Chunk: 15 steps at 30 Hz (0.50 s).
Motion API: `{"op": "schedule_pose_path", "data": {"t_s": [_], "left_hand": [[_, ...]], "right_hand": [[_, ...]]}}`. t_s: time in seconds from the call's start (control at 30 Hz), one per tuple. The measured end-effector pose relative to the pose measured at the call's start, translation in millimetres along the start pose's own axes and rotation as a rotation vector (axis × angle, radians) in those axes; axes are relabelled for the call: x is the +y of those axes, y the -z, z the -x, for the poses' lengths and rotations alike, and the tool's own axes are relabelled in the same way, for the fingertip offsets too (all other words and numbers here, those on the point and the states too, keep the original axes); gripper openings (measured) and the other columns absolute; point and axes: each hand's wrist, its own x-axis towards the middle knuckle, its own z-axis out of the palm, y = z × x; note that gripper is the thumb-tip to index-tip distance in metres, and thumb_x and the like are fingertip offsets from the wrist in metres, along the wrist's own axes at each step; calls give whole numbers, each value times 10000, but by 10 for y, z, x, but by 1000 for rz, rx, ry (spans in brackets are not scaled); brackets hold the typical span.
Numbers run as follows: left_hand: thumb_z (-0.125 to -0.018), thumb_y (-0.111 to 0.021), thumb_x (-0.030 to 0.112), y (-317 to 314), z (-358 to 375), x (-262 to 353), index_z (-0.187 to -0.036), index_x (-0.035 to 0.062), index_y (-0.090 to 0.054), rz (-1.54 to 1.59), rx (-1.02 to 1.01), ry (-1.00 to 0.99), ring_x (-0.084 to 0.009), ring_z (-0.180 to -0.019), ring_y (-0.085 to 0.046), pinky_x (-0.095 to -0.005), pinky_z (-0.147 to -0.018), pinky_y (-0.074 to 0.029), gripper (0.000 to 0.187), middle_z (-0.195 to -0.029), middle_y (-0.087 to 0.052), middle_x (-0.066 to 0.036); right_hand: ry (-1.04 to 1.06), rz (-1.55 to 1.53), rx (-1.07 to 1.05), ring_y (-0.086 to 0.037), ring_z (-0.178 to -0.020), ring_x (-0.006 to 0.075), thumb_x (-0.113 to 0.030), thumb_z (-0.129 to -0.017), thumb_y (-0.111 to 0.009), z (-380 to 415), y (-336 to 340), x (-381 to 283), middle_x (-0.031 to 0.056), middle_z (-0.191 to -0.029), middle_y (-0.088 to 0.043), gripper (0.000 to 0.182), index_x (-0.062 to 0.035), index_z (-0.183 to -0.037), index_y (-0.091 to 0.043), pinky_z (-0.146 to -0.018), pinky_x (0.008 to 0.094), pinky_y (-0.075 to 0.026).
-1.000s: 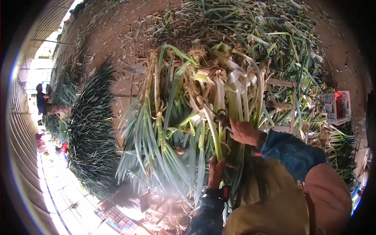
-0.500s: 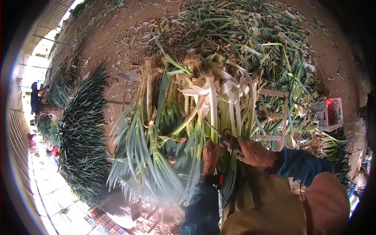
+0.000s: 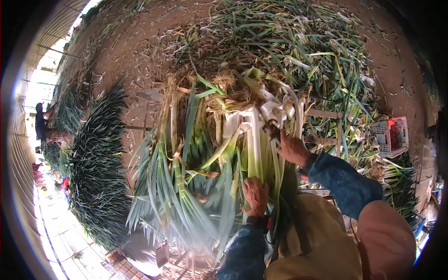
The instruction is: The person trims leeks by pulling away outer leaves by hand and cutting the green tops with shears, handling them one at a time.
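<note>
- Gripping low on the stalks, the left hand (image 3: 255, 196) is closed around the green part of a leek bundle (image 3: 252, 149) that stands in front of the person, its white shanks rising above the hand and its leaves falling below it.
- Higher up, the right hand (image 3: 293, 149) is closed on a small dark tool (image 3: 273, 128), seemingly a knife or shears, whose tip touches the white shank near the root end; the tool is too small and blurred to name for certain.
- Between the two hands run the pale stalks, the left hand below and slightly left of the right.
- Peeled white skins curl off the tops of the leeks just beside the right hand, and tufts of straw-coloured roots (image 3: 224, 79) sit above them.
- Long green leaves, some yellowed and dry, fan downward to the left of the left hand.
- Both forearms wear blue sleeves (image 3: 343, 179); a yellow apron (image 3: 317, 242) fills the lower right.
- Behind the bundle, a loose heap of trimmed leaves (image 3: 298, 42) covers the bare earth floor (image 3: 135, 42).
- Partly hidden by leaves, a wooden frame (image 3: 329, 114) stands near the right hand.
- Well apart at the right sits a white plastic crate (image 3: 392, 135).
- Far to the left, a dark stacked row of leeks (image 3: 95, 163) lies along the floor, and another person (image 3: 41, 123) stands by it.
</note>
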Motion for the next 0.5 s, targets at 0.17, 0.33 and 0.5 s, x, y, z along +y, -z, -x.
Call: {"op": "schedule_pose_path", "data": {"t_s": [0.17, 0.33, 0.5], "left_hand": [[-645, -662, 223, -900, -342, -737, -1135, -58, -413, 229, 32, -56, -404, -976, -453, -460, -866, -373, 618, -1037, -469, -228], [-636, -645, 220, -747, -210, -145, -1198, -76, -338, -18, -39, 6, -369, -973, -467, -429, -814, -428, 706, -993, -472, -199], [-705, -617, 299, -1261, 27, 147, -1229, -103, -343, -164, 50, -155, -367, -989, -494, -429, -796, -462, 716, -1078, -484, -224]], "right_hand": [[-55, -86, -53, -599, -698, 369, -283, -748, -637, 172, 88, -135, 252, -807, -576, 735, 139, -1239, -290, -590, 414, -503], [-191, -145, -278, -596, -640, 386, -261, -752, -618, 356, 176, -278, 233, -743, -585, 705, 117, -1241, -278, -567, 446, -494], [-186, -130, 38, -561, -624, 378, -200, -758, -618, 256, 81, 200, 229, -691, -560, 689, 132, -1245, -263, -549, 459, -457]]}}
